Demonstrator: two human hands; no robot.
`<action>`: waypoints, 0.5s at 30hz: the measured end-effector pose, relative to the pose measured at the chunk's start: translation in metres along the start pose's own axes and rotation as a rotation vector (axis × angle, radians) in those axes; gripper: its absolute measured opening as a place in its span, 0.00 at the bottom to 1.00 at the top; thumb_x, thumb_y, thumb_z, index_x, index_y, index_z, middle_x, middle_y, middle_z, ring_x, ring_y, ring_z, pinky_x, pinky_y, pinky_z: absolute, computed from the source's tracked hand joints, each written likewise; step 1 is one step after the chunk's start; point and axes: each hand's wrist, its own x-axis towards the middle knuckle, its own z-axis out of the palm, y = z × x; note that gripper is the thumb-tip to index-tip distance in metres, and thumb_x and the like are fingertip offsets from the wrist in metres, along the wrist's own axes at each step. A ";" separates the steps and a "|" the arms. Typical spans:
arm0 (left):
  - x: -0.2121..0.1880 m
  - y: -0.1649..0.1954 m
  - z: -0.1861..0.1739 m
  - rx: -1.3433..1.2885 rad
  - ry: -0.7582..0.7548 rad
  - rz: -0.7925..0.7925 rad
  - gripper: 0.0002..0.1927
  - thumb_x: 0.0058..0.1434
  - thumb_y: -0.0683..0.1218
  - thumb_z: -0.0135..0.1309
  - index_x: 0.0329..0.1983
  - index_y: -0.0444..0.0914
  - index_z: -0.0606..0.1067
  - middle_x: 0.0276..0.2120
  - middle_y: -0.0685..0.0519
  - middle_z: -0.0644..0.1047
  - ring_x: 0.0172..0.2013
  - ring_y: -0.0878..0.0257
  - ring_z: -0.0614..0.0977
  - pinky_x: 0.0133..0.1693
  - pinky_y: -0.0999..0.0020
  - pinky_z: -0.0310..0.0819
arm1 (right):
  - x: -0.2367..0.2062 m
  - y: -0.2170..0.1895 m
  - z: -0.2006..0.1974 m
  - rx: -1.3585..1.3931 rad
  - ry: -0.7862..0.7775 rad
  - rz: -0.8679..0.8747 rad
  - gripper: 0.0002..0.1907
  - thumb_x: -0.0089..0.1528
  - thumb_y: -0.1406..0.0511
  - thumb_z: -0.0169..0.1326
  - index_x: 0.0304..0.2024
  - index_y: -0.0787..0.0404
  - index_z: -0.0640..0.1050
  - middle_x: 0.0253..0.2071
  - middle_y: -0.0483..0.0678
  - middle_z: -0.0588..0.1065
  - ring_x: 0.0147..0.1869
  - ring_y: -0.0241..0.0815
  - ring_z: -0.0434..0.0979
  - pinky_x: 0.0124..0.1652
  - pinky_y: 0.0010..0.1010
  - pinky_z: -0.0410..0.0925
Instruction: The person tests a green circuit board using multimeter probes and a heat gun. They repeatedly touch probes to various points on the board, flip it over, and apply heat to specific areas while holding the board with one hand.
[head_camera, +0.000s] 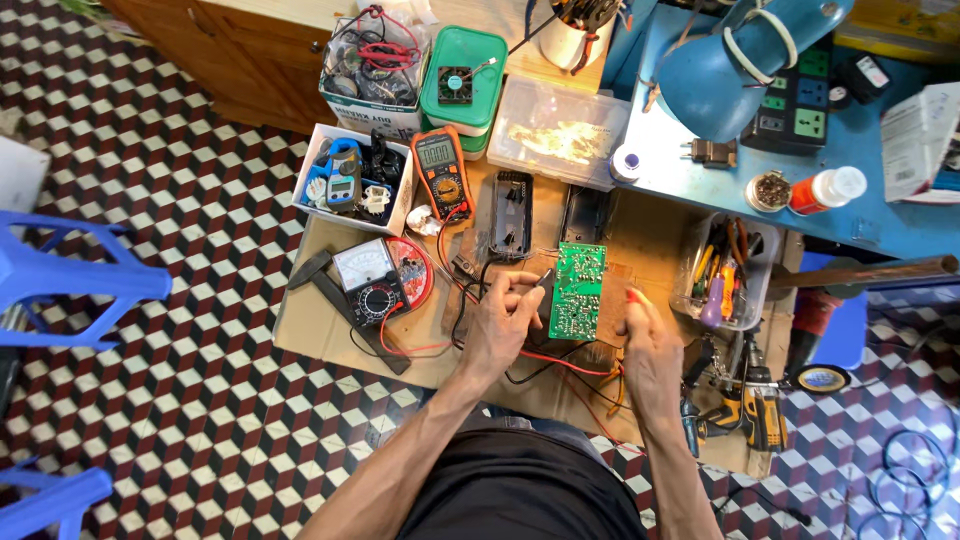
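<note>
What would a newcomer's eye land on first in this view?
Probably the green rectangular circuit board at the centre of the cardboard sheet, with the left hand holding a black probe at its left edge and the right hand holding a red one at its right. Next, the orange digital multimeter just behind, and the big blue lamp shade top right.

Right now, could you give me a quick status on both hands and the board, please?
Left hand holding black probe at green circuit board. Right hand gripping red probe at board's right edge. Red and black leads trail between hands.
</note>
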 end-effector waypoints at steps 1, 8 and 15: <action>0.004 -0.001 0.007 0.036 0.037 -0.019 0.16 0.70 0.52 0.51 0.53 0.37 0.73 0.20 0.56 0.79 0.23 0.70 0.77 0.28 0.70 0.69 | 0.007 0.002 0.003 0.057 -0.019 0.021 0.21 0.70 0.58 0.46 0.59 0.61 0.78 0.28 0.40 0.72 0.31 0.30 0.66 0.31 0.24 0.61; 0.014 -0.009 0.042 -0.021 0.173 -0.033 0.14 0.70 0.51 0.53 0.50 0.36 0.76 0.24 0.54 0.77 0.26 0.69 0.76 0.28 0.69 0.70 | 0.043 0.021 0.022 0.406 -0.076 0.104 0.16 0.70 0.61 0.51 0.53 0.65 0.80 0.29 0.37 0.71 0.30 0.26 0.63 0.29 0.20 0.56; 0.034 -0.009 0.056 0.097 0.223 0.128 0.11 0.67 0.46 0.56 0.49 0.36 0.76 0.36 0.52 0.82 0.35 0.66 0.84 0.38 0.67 0.79 | 0.061 0.033 0.041 0.548 -0.105 0.034 0.12 0.70 0.63 0.53 0.51 0.64 0.78 0.31 0.39 0.74 0.32 0.26 0.70 0.32 0.18 0.64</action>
